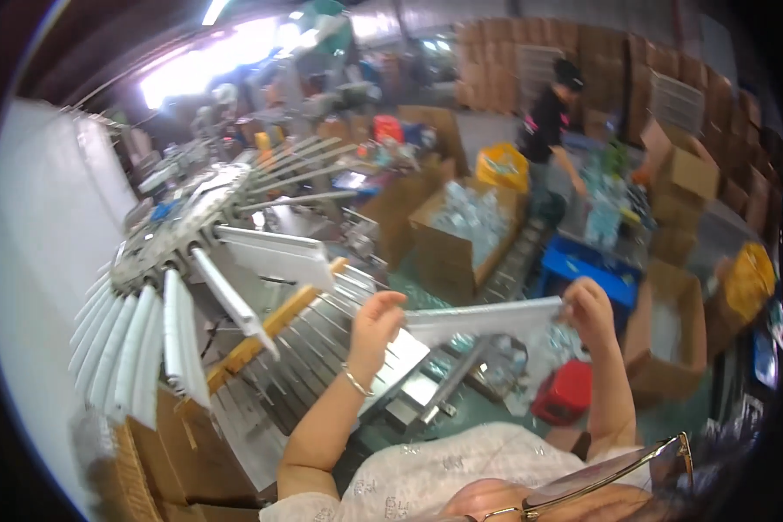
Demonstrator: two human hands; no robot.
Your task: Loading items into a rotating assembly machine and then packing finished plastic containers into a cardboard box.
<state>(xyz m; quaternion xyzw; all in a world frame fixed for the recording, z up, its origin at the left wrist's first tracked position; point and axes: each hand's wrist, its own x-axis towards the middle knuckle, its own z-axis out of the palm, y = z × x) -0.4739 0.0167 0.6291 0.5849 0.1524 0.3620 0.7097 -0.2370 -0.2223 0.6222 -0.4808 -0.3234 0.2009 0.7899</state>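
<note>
A white, slightly see-through strip of thin, film-like material (487, 318) is stretched nearly level in front of my chest. My left hand (377, 329), with a bracelet at the wrist, is closed at its left end. At the other end, the fingers of my right hand (590, 311) pinch the strip's upper corner. Left of my left hand lies a row of thin metal rods (309, 348) along a yellow wooden bar (278, 324). Beyond it stands a machine (183, 228) with arms fanned out all round, several carrying hanging white sleeves (130, 352).
A red plastic stool (563, 391) stands below my right hand, with a blue crate (587, 277) beyond. Open cardboard boxes (448, 248) hold clear plastic items. Another box (670, 344) is at the right. A co-worker (548, 117) stands at a cluttered table farther back.
</note>
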